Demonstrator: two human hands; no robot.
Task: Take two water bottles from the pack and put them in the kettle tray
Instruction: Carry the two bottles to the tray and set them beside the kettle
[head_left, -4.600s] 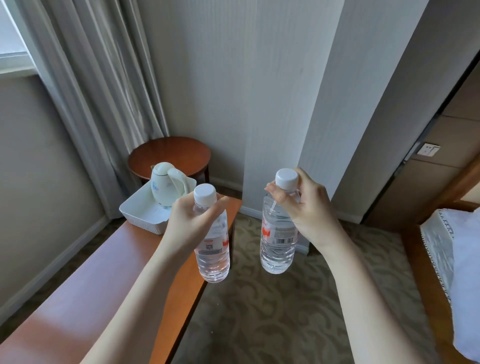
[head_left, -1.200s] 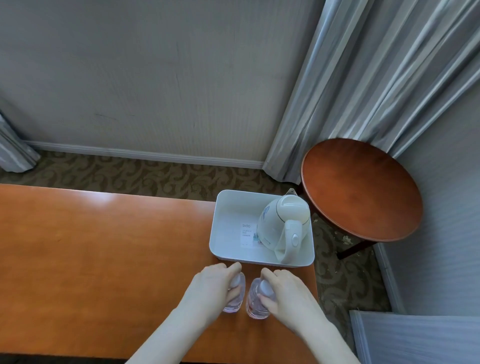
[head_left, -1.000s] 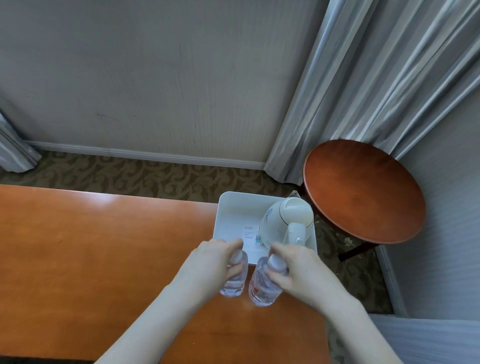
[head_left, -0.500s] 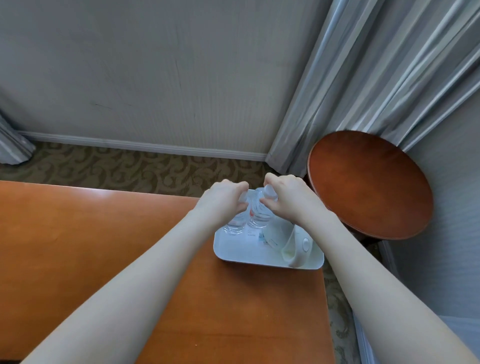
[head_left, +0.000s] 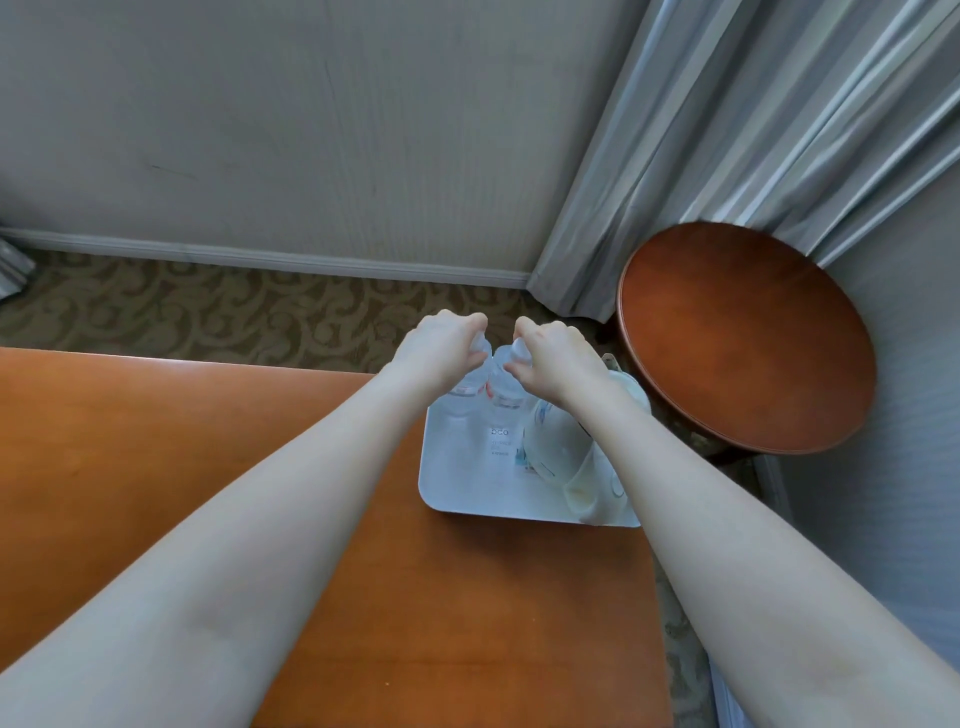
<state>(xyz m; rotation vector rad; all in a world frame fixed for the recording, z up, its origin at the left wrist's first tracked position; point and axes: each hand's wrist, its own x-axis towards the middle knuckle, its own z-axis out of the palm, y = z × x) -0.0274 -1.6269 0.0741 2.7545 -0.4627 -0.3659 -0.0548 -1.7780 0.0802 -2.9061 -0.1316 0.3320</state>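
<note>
Two clear water bottles stand side by side at the far end of the white kettle tray. My left hand grips the cap of the left bottle. My right hand grips the cap of the right bottle. Both bottles are upright, and their bases seem to rest on the tray floor. A white electric kettle sits in the right half of the tray, partly hidden under my right forearm.
The tray sits at the right end of a long orange-brown wooden desk. A round wooden side table stands just right of it, by grey curtains. Patterned carpet and a wall lie beyond the desk.
Both hands carried the bottles from the desk in front of the tray, over its near rim, to its far end, and lowered them there beside the kettle.
</note>
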